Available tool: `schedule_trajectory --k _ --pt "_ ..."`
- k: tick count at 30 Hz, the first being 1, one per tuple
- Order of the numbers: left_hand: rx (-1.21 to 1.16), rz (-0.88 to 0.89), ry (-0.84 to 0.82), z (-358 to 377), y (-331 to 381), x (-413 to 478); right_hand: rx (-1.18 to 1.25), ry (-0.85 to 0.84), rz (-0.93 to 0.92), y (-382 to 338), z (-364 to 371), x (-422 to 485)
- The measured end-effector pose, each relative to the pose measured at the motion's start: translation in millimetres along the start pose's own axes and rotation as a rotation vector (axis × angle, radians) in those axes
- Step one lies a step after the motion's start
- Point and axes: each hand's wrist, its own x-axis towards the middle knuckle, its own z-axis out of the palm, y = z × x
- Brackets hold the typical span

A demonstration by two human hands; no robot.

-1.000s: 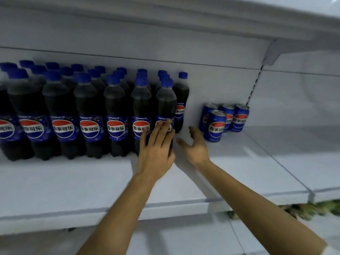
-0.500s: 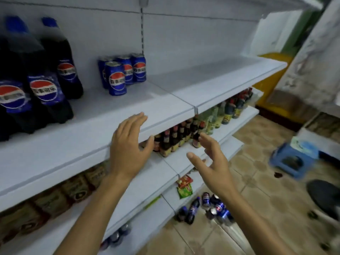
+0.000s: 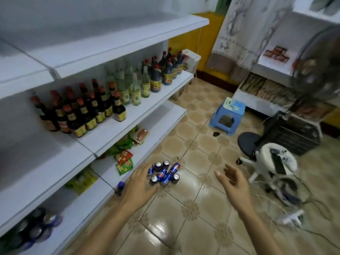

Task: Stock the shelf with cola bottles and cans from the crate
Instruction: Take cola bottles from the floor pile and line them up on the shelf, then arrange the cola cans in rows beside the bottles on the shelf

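Several blue cola cans (image 3: 164, 173) lie in a loose pile on the tiled floor beside the shelving. A blue-capped cola bottle (image 3: 120, 186) lies partly hidden behind my left hand, near the shelf base. My left hand (image 3: 138, 184) hovers in front of the cans, fingers spread, holding nothing. To the right of the pile, my right hand (image 3: 232, 182) is raised with its fingers relaxed and empty. The white shelf (image 3: 114, 43) fills the upper left, with no cola on the part in view. No crate is in view.
The middle shelf carries dark sauce bottles (image 3: 82, 111) and clear bottles (image 3: 136, 89); snack packets (image 3: 125, 159) lie lower down. More cans (image 3: 36, 225) sit on the bottom shelf. A blue stool (image 3: 227, 116), a standing fan (image 3: 316, 70) and floor cables (image 3: 294, 218) are at right.
The view has swung from the shelf of cola bottles and cans down and right to the floor. Both hands left the shelf and lowered toward the pile of cans.
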Motion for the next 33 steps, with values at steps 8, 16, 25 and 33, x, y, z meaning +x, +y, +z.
schedule_trajectory --k 8,16,25,33 --pt "-0.013 -0.164 -0.070 52.4 27.0 17.2 0.005 -0.191 0.160 62.6 -17.8 31.3" --pt "-0.006 -0.314 -0.192 78.3 11.6 60.9 -0.035 -0.391 0.227 76.2 16.1 89.3" --pt "-0.088 -0.380 -0.375 138.0 -17.7 213.6 -0.251 -0.519 0.334 127.9 58.0 238.6" --pt "-0.006 -0.358 -0.585 267.5 -97.3 340.1 -0.326 -0.505 0.658 275.1 123.3 350.5"
